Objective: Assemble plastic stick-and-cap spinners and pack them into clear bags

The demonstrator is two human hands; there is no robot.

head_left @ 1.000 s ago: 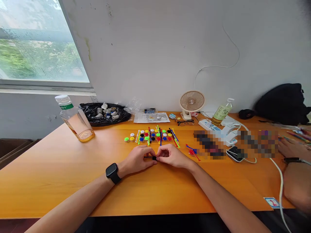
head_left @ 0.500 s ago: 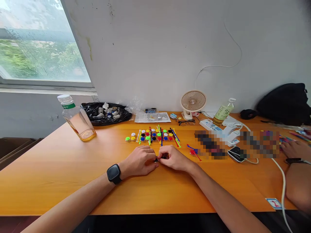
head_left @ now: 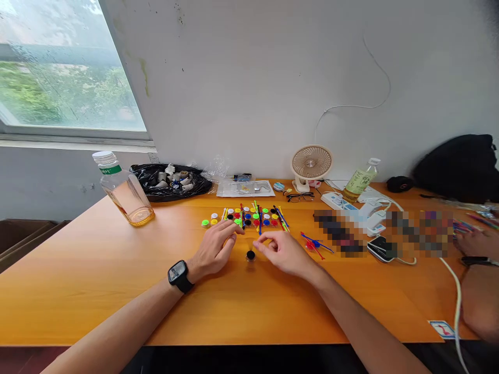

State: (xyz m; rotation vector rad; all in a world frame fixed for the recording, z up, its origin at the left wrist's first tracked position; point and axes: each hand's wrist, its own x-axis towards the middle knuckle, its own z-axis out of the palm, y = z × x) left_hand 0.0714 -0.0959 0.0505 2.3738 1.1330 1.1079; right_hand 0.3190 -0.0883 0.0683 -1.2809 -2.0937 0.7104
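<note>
A small round piece with a black top (head_left: 250, 255) stands on the table between my hands, touched by neither. My left hand (head_left: 218, 246) is open with fingers stretched forward, its fingertips near the front row of coloured round pieces (head_left: 214, 222). Just right of the black piece is my right hand (head_left: 283, 252), fingers loosely curled with a small gap between thumb and forefinger; nothing shows in it. Thin coloured plastic sticks (head_left: 259, 221) lie in bundles across the rows. Farther right rest a few red and blue sticks (head_left: 317, 244) beside a clear-rimmed piece.
A tilted-looking bottle of amber liquid (head_left: 128, 200) stands left, near a black plastic bag (head_left: 171, 182) of grey parts. At the back are a small fan (head_left: 311, 163), glasses (head_left: 300, 197) and another bottle (head_left: 360, 182). A power strip (head_left: 339, 202) and another person's hand (head_left: 477, 241) are right.
Both hands have let go of the black piece, now standing on the table. My left hand has opened and moved forward and left; my right has drawn slightly right.
</note>
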